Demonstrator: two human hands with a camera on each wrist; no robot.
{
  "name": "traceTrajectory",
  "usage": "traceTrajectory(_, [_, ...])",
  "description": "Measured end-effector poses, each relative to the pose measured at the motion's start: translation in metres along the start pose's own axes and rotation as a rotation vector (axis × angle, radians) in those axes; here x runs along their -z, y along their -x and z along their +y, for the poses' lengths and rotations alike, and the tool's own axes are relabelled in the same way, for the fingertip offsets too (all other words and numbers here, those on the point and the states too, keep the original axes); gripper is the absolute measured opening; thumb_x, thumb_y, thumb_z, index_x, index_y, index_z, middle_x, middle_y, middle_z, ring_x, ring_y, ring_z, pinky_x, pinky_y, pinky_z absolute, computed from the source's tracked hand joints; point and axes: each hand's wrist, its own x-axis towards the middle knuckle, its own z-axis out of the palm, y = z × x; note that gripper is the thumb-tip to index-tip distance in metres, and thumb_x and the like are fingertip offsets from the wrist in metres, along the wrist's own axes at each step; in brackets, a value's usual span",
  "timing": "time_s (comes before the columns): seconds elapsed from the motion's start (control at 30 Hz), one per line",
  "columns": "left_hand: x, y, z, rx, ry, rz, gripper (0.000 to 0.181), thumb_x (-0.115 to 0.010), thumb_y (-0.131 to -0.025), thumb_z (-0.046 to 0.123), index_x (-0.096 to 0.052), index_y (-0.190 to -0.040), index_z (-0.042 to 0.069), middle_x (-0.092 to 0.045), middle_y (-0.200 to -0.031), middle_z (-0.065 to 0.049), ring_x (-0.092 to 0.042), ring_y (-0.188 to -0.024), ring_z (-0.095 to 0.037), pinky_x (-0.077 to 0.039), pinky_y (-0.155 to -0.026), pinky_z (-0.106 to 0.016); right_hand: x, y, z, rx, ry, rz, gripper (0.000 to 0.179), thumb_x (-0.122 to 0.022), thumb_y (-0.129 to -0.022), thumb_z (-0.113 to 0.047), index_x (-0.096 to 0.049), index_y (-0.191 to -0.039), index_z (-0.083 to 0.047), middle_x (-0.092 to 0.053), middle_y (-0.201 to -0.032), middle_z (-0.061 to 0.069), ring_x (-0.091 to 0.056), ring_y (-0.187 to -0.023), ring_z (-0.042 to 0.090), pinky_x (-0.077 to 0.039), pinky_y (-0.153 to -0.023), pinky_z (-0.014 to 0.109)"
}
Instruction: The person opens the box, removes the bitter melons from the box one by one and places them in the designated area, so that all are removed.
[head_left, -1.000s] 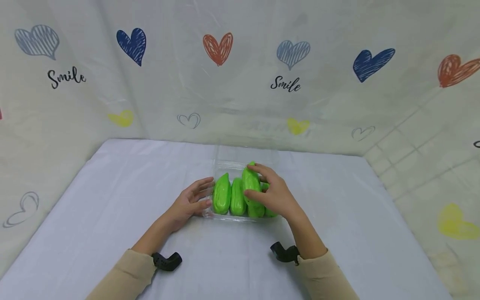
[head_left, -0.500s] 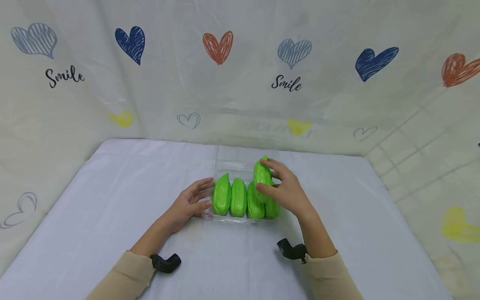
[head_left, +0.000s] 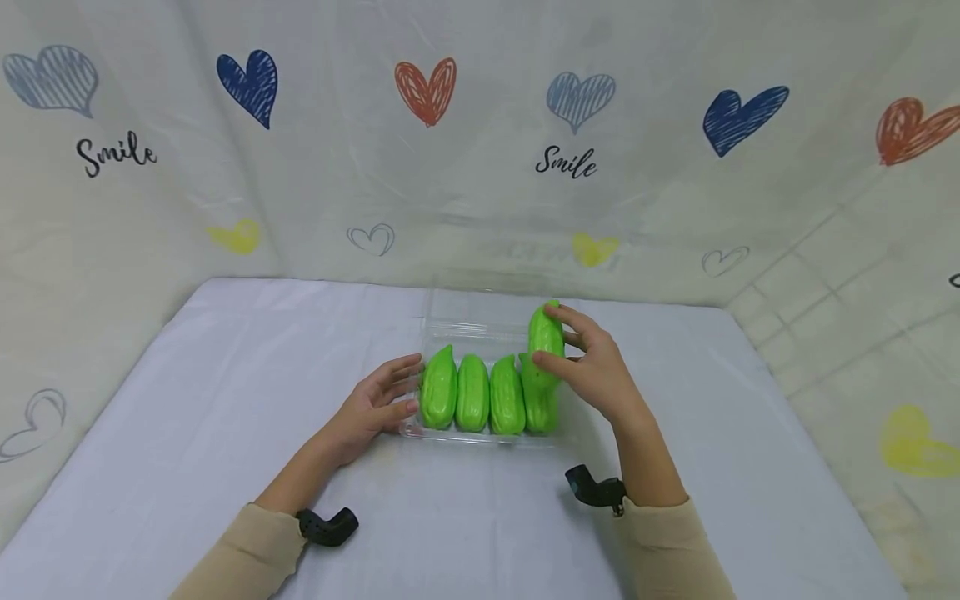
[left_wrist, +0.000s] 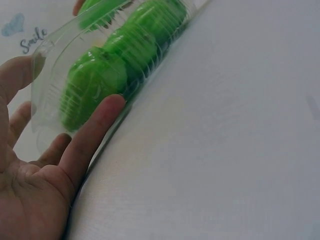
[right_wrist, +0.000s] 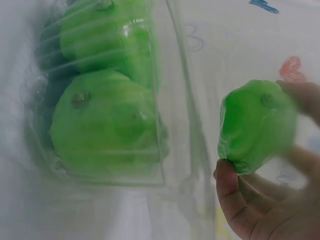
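My right hand [head_left: 600, 371] grips a bright green, ridged gourd [head_left: 545, 333] with a pointed far tip, thumb on its near left side and fingers at the far end. In the head view it overlaps the rightmost of several like gourds [head_left: 472, 396] lying side by side in a clear plastic clamshell box [head_left: 450, 438]. In the right wrist view, the held gourd [right_wrist: 255, 125] is beyond the box wall, above the others. My left hand [head_left: 375, 404] rests on the box's left side with fingers extended; its thumb [left_wrist: 95, 130] touches the front wall in the left wrist view.
The box's clear lid [head_left: 480, 307] stands opened at the back. A white cloth [head_left: 300, 333] covers the table, and a curtain [head_left: 487, 208] printed with hearts hangs behind its far edge. Black cameras [head_left: 330, 527] are strapped to both wrists.
My right hand has lifted the gourd off the row and carried it right and slightly away, over the rightmost one. The left hand has stayed at the box's left side.
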Motion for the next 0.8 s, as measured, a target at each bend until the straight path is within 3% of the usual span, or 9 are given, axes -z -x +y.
traceTrajectory(0.8, [0.000,-0.001,-0.001,-0.004,0.003,-0.005,0.069,-0.064,-0.096,0.011,-0.030,-0.156,0.014,-0.030,-0.160,-0.010,-0.031,-0.147,-0.035,-0.056,-0.090,-0.039,0.023,-0.006,0.021,-0.058,-0.001,0.054,0.070,-0.075,-0.089,-0.030,-0.043,-0.152,-0.026,-0.031,-0.161,-0.003,-0.035,-0.144,0.039,-0.047,-0.099,0.060])
